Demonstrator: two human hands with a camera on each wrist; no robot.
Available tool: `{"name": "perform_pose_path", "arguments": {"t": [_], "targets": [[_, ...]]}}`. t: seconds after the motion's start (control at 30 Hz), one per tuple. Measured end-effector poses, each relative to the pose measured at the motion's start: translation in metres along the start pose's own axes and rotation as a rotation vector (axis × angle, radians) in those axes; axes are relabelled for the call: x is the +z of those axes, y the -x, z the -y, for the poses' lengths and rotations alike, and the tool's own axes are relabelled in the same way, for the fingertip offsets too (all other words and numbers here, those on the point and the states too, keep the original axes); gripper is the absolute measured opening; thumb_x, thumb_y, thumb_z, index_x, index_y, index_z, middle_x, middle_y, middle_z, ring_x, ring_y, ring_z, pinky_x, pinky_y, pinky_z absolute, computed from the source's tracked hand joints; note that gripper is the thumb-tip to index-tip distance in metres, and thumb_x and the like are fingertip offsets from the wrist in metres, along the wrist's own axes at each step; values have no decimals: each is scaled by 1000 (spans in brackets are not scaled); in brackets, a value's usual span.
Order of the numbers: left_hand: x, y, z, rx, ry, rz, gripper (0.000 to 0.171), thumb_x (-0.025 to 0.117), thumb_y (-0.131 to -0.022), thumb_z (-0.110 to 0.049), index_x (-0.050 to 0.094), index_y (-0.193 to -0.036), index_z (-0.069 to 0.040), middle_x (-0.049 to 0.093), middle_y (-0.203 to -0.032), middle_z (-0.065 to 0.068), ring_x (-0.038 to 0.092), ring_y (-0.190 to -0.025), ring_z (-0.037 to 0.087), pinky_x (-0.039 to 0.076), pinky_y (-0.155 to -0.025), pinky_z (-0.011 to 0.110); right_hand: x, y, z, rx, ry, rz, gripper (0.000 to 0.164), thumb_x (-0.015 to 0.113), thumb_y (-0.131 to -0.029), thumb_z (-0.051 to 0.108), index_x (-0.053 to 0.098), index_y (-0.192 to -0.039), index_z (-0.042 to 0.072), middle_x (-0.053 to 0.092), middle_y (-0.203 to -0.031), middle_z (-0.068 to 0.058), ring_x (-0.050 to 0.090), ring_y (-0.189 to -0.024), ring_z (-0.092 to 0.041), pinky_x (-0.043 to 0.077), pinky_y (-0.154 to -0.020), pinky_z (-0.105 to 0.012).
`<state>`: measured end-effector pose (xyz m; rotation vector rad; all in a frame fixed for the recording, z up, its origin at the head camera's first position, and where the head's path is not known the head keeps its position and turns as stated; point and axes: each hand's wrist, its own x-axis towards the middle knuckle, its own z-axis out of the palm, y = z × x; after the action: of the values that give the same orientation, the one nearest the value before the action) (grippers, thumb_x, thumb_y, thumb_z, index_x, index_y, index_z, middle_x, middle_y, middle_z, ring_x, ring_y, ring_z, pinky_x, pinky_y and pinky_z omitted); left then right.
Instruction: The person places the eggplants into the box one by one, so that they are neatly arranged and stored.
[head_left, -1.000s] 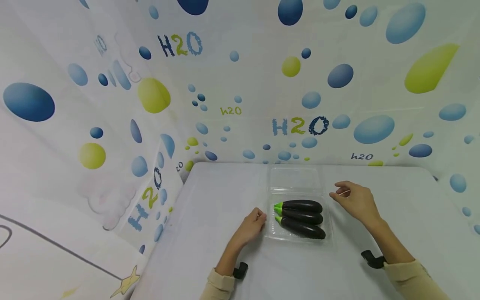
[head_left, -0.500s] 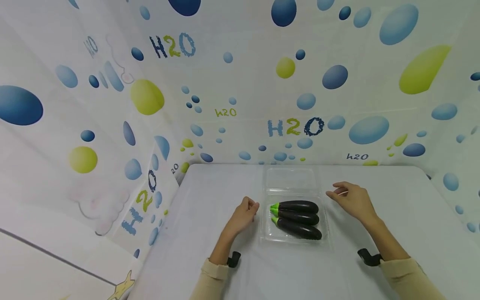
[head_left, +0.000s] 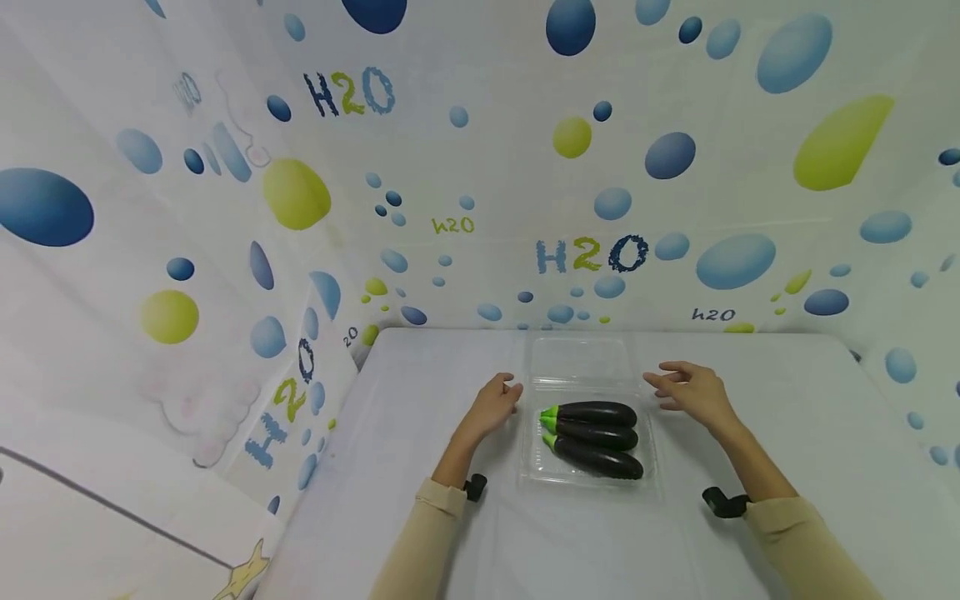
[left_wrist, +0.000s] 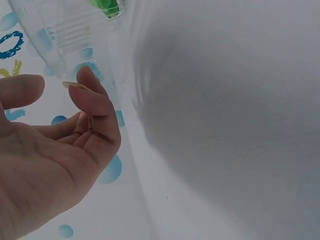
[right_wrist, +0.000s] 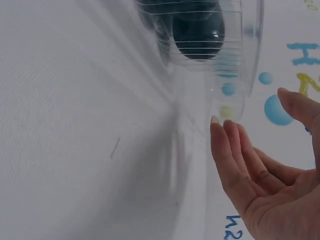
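Observation:
Three dark eggplants (head_left: 596,437) with green stems lie side by side in a clear plastic clamshell box (head_left: 536,475), whose lid (head_left: 581,358) is folded back flat behind it. Left of the box, near its hinge, my left hand (head_left: 491,407) is held with loosely bent fingers and nothing in them. My right hand (head_left: 696,393) is off the box's right side, thumb and fingers apart, also holding nothing. In the left wrist view a green stem (left_wrist: 110,7) shows through the ribbed box wall. The right wrist view shows a dark eggplant end (right_wrist: 200,35) behind the plastic.
The box rests on a white-covered table (head_left: 600,542), with table surface on both sides of it. A wall sheet (head_left: 510,167) printed with blue and green dots rises behind the table's far edge, and another stands at the left.
My left hand has moved away from the box's left side and farther back, toward the hinge. My right hand has shifted slightly left and its fingers have spread. The eggplants and box stay put.

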<state>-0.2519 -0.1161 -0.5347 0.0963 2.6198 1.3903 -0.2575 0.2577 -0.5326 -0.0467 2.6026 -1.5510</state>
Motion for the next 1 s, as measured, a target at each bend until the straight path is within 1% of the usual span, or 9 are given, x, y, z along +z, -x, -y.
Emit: {"name": "perform_pose_path", "arguments": {"t": [0.13,0.27,0.37,0.47,0.57,0.67,0.8,0.9,1.0], "targets": [[3,-11,1,-8,46,20,52,48,-111,-26,41,-153,3,68,-110,14,67,-88,22,54,-73,36,0,-1,-5,37,-88,55,80,72,-97,50,49,-146,-9,66,-129,-29,73,-106,-36,61,-81,-37],[4,-17,2,-29,150,40,51,47,-110,-20,38,-155,1,66,-107,14,64,-84,21,50,-66,29,2,-4,-11,69,-145,139,72,71,-99,46,52,-145,-7,66,-133,-24,73,-110,-31,60,-85,-37],[5,-19,3,-41,223,62,50,49,-108,-16,40,-154,2,65,-106,15,62,-83,19,49,-67,28,3,-6,-16,74,-182,180,67,72,-100,41,53,-145,-5,67,-132,-22,73,-109,-26,60,-86,-38],[6,-20,5,-49,263,81,50,51,-106,-15,43,-152,1,63,-104,13,59,-82,18,47,-68,28,5,-6,-20,67,-199,211,65,74,-98,35,53,-146,-4,69,-128,-20,72,-107,-22,60,-87,-39],[7,-19,7,-52,295,94,50,52,-105,-14,44,-152,-1,61,-101,9,58,-80,16,46,-69,29,6,-6,-21,66,-199,216,65,77,-97,32,54,-147,-3,71,-122,-17,71,-104,-18,60,-87,-39],[7,-20,7,-47,319,99,50,52,-105,-13,44,-153,-3,59,-99,7,56,-78,16,45,-69,30,8,-4,-21,64,-215,204,65,77,-97,31,53,-148,-2,70,-122,-16,71,-103,-17,60,-88,-39],[8,-19,9,-35,341,93,50,55,-103,-11,44,-152,-6,58,-97,7,56,-78,17,45,-69,31,11,-3,-23,55,-252,192,66,76,-97,31,51,-149,-2,67,-129,-20,70,-105,-13,59,-90,-38],[8,-18,9,-36,373,88,51,57,-102,-9,43,-151,-8,57,-96,6,58,-80,19,45,-68,31,12,-2,-25,46,-288,188,67,77,-97,31,50,-150,0,66,-133,-19,69,-105,-9,59,-90,-35],[8,-18,10,-48,419,83,49,57,-102,-6,43,-149,-12,56,-94,4,59,-80,20,46,-67,29,13,-1,-25,33,-346,194,65,76,-98,28,48,-151,1,66,-134,-17,70,-106,-8,58,-89,-31]]}}
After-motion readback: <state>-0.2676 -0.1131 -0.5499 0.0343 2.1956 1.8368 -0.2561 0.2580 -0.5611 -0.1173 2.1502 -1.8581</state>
